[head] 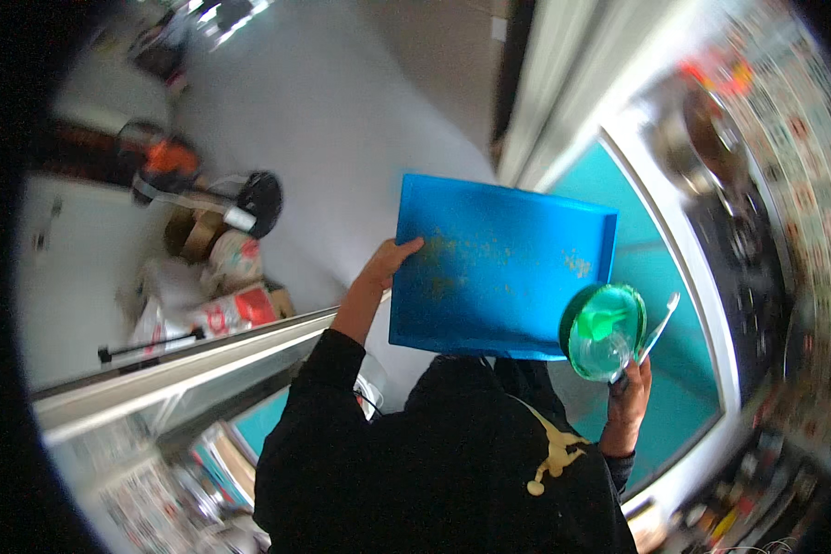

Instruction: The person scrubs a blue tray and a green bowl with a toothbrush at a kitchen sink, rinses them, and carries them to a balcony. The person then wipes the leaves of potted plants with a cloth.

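A blue rectangular tray (492,277) with a raised rim is held in front of my body, and brownish specks are scattered over its surface. My left hand (395,260) grips its left edge, thumb on top. At the tray's lower right corner, my right hand (630,391) holds a round green-rimmed clear container (606,339) with a bright green object inside. A white toothbrush (661,325) sticks up from the same hand, beside the container. The fingers under the container are partly hidden.
Stovetop (741,277) and a metal pot (692,145) lie to the right, past a white counter edge (706,305). Bags (235,311) and a black round object (262,204) are at the left. A pale door frame (201,374) crosses the lower left.
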{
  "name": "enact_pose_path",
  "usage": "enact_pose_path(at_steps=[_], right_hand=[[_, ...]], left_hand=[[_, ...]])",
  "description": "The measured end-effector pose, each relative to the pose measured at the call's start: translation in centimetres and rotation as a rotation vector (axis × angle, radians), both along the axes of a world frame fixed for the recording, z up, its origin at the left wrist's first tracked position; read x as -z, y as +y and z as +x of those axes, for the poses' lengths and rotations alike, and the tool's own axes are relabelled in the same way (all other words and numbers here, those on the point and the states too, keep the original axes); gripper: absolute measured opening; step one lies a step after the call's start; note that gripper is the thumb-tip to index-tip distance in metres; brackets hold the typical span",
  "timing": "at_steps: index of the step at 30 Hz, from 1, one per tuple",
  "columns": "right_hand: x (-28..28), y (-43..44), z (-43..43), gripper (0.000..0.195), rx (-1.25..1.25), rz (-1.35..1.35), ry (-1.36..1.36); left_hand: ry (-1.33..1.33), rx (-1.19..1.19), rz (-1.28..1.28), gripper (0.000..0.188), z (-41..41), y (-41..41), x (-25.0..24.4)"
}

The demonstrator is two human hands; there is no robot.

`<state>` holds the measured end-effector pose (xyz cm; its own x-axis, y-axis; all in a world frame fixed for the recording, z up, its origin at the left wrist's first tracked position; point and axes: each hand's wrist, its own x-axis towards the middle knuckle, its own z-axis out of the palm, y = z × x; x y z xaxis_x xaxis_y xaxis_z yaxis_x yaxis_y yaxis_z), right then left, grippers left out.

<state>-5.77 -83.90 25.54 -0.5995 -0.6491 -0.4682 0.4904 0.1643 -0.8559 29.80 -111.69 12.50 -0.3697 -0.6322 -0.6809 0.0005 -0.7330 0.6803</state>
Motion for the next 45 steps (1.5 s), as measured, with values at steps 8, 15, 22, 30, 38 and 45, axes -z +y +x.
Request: enact_pose_path(at_steps=[8,15,22,30,38,45], right_hand=[[1.8,-18.0,1.0,0.038,-0.512,0.112,0.036],[2.2,-35.1,7.6,0.028,-0.989,0.086,0.039],[3.8,-52.0,20.5,0.037,-1.339,0.074,0.093],[4.8,-71.3,36.6,0.051,-1.324,0.034,0.259],[1.9,-90.9,44.6,0.049,-1.055,-0.005,0.380],[2.9,-109.8,54.1,0.043,-1.161,-0.120,0.452]], left_hand=[[-0.244,-0.587,0.017,0.054,13.2,3.3,-4.3],[-0.444,-0.943,-0.040,0.062,18.4,5.6,-5.8],[-0.081,-1.234,-0.079,0.066,22.5,0.2,-0.6],[-0.085,-1.053,0.052,0.071,33.3,-25.4,1.6],[0.187,-0.989,-0.096,0.048,41.7,-50.0,-0.9],[-0.003,-1.051,-0.175,0.044,50.2,-68.3,-1.5]])
